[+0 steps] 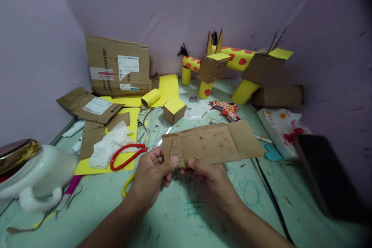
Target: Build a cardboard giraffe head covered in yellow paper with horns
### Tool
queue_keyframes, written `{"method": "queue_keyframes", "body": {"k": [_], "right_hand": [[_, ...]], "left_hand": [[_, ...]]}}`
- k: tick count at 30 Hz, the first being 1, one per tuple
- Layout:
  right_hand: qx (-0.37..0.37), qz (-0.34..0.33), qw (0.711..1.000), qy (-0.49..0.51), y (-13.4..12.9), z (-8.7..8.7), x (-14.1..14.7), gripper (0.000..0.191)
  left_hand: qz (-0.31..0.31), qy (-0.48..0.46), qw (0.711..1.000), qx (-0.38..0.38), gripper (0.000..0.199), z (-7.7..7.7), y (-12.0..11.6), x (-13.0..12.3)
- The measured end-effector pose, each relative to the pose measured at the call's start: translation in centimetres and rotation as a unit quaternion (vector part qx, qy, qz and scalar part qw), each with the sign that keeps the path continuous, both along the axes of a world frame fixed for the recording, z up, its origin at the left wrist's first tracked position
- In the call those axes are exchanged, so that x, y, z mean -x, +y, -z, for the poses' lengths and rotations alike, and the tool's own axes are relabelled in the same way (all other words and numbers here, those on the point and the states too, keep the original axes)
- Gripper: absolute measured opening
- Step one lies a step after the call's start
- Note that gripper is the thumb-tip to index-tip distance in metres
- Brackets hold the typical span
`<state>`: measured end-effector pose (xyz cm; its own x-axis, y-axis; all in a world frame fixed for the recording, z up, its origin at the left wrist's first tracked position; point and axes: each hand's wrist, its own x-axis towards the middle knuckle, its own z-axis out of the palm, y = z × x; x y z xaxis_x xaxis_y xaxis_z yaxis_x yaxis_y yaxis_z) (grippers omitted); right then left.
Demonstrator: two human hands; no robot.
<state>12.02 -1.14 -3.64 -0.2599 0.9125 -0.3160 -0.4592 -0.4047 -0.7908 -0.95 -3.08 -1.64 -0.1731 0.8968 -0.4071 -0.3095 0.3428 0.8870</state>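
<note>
A long, creased brown cardboard strip (215,143) is held up in front of me, with an ear-like outline on its left end and small marks along its middle. My left hand (152,174) pinches its lower left end between thumb and fingers. Close beside it, my right hand (207,176) grips the lower edge, thumb in front and fingers mostly hidden behind. Scissors with red handles (128,157) lie just left of my left hand, their blades partly behind the strip. Beyond the strip is a small cardboard box with a yellow top (174,110).
Spotted yellow tube animals with cardboard heads (213,68) stand at the back. Cardboard pieces (116,66), yellow paper (167,87) and white tissue (112,143) are at the left. A white cup (43,174) is at far left; a dark phone (328,178) is at right.
</note>
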Motion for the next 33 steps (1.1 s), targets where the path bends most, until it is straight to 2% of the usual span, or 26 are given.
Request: {"method": "queue_keyframes", "body": {"k": [17, 27, 30, 33], "right_hand": [[0.028, -0.008, 1.0, 0.007, 0.0, -0.8, 0.2, 0.011], [-0.021, -0.03, 0.999, 0.024, -0.2, -0.3, 0.0, 0.008], [-0.039, -0.065, 0.997, 0.028, -0.3, -0.7, 0.0, 0.013], [-0.034, -0.053, 0.998, -0.002, -0.4, -1.2, 0.0, 0.013]], "left_hand": [[0.007, 0.008, 1.0, -0.01, 0.03, -0.1, -0.1, 0.1], [0.008, -0.005, 1.0, -0.006, 0.031, -0.3, -0.2, -0.1], [0.016, -0.003, 1.0, -0.011, 0.031, -0.2, -0.2, -0.2], [0.026, 0.003, 0.999, -0.02, 0.03, 0.1, -0.3, -0.2]]}}
